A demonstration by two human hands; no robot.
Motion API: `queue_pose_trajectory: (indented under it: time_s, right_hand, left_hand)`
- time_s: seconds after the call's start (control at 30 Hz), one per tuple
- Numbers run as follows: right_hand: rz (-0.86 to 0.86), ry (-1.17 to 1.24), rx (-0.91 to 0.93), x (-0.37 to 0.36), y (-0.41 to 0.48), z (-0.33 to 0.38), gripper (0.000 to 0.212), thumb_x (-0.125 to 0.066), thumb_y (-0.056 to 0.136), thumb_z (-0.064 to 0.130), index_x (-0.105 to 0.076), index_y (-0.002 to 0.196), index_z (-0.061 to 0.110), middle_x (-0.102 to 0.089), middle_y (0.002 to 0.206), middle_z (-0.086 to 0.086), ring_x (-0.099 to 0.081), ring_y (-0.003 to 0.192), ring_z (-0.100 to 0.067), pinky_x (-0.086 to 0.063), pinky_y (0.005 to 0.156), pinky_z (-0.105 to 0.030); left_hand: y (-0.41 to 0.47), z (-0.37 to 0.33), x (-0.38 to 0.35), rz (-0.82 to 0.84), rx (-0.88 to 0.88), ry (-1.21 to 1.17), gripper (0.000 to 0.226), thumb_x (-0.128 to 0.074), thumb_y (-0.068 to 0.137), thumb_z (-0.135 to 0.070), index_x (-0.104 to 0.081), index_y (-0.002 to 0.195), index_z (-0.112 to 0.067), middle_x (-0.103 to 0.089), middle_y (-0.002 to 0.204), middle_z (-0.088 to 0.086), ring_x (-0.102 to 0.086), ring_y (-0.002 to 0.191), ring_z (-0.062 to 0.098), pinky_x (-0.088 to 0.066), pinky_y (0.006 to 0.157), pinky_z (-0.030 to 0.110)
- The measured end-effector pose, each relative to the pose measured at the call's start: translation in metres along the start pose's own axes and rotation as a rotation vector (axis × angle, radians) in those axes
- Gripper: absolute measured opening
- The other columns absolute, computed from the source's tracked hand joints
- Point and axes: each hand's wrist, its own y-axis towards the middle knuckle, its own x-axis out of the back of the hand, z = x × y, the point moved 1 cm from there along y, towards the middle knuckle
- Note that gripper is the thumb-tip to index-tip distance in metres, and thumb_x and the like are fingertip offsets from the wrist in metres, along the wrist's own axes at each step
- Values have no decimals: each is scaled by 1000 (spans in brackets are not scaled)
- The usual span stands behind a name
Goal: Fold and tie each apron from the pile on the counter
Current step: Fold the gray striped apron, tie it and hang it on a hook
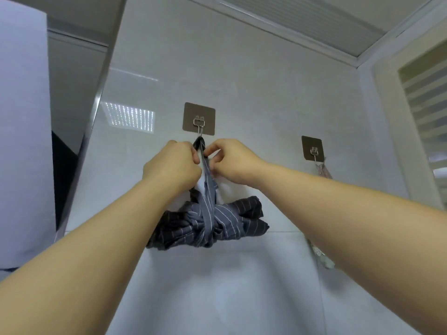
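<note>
Two hands are up at the wall: our left hand [172,163] has its fingers curled round the neck strap [206,169] of the dark blue, white-pinstriped cloth apron [208,221]. Our right hand [233,162] pinches the same strap just beside it, between thumb and forefinger. The apron is already folded into a bundle and tied round its middle with its own ties. It hangs against the white tiled wall [266,93] below our hands, with the strap looped over the small bent-wire metal hook [199,128] on a square brown adhesive plate [189,112].

The risk we see is at the hook. Its wire tip is short, and from this angle we cannot tell how far the strap sits behind it. If we let go with the loop only on the tip, the bundle could slide off and drop. A downward tug while settling the strap could also peel the stuck-on plate off the tile. A fall might loosen the tie, we judge. To the right, well apart, a second matching hook [314,154] carries a pale patterned cloth [323,170]. The counter and its pile are out of view.
</note>
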Motion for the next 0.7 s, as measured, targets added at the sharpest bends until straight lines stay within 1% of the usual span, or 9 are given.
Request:
queue_pose_trajectory:
  time_s: [0.07, 0.23, 0.33, 0.4, 0.43, 0.47, 0.53, 0.6, 0.7]
  right_hand:
    - [26, 31, -15, -1, -19, -5, 28, -55, 87, -1, -63, 111, 11, -64, 82, -4, -60, 75, -15, -48, 71, -22]
    - [2, -79, 21, 7, -91, -20, 17, -58, 87, 10, -67, 97, 20, -67, 92, 5, -61, 84, -6, -41, 64, -9]
    - [-43, -173, -12, 20, -153, -29, 17, -58, 88, 11, -58, 73, 20, -65, 75, 15, -54, 63, 13, -38, 56, -6]
    - [-49, -236, -49, 30, -207, -42, 23, -55, 85, 12, -49, 65, 21, -56, 57, 17, -52, 55, 9, -38, 50, -11]
    - [-43, -178, -73, 28, -207, -40, 16, -53, 83, 12, -52, 69, 19, -56, 59, 17, -53, 58, 4, -38, 50, -13]
    - [-36, -271, -239, 54, -284, -57, 10, -52, 82, 10, -56, 76, 17, -58, 65, 16, -52, 60, 0, -38, 50, -12]
    - [13, -299, -306, 55, -311, -73, 9, -53, 81, 8, -61, 83, 11, -58, 68, 8, -47, 58, -6, -33, 50, -13]
    - [94, -351, -499, 69, -369, -77, 17, -55, 82, 9, -54, 66, 14, -51, 55, 7, -44, 51, -9, -31, 48, -20]
    - [44, -407, -708, 100, -478, -71, 38, -60, 81, 10, -42, 52, 25, -43, 42, 10, -45, 46, -3, -29, 47, -18]
  left_hand:
    - [-15, -6, 4, -9, 17, -15, 12, -55, 84, -18, -54, 82, -30, -50, 111, 0, -55, 90, 25, -47, 75, 38]
    - [-67, -42, -10, -327, -209, -140, 20, -50, 89, -19, -59, 106, -24, -49, 124, 0, -52, 108, 23, -41, 81, 36]
    - [-110, -81, -35, -368, -363, -310, 20, -47, 88, -20, -61, 103, -21, -54, 117, -1, -55, 102, 19, -42, 82, 36]
    - [-145, -109, -57, -285, -390, -436, 19, -47, 87, -21, -60, 101, -20, -57, 111, -2, -56, 96, 18, -43, 80, 35]
    - [-146, -108, -60, -281, -409, -464, 18, -48, 85, -21, -60, 99, -19, -59, 107, -2, -56, 93, 18, -44, 78, 36]
    - [-205, -158, -87, -115, -408, -631, 18, -48, 84, -20, -61, 97, -19, -61, 103, -3, -56, 91, 18, -44, 76, 35]
    - [-226, -163, -104, -15, -415, -643, 17, -50, 84, -20, -62, 96, -21, -63, 98, -6, -57, 89, 17, -42, 74, 33]
    - [-268, -186, -122, 101, -413, -702, 17, -51, 86, -21, -61, 100, -23, -65, 96, -9, -60, 86, 18, -44, 75, 33]
    - [-358, -236, -136, 354, -413, -833, 19, -51, 87, -22, -60, 103, -25, -66, 97, -7, -62, 86, 22, -48, 77, 37]
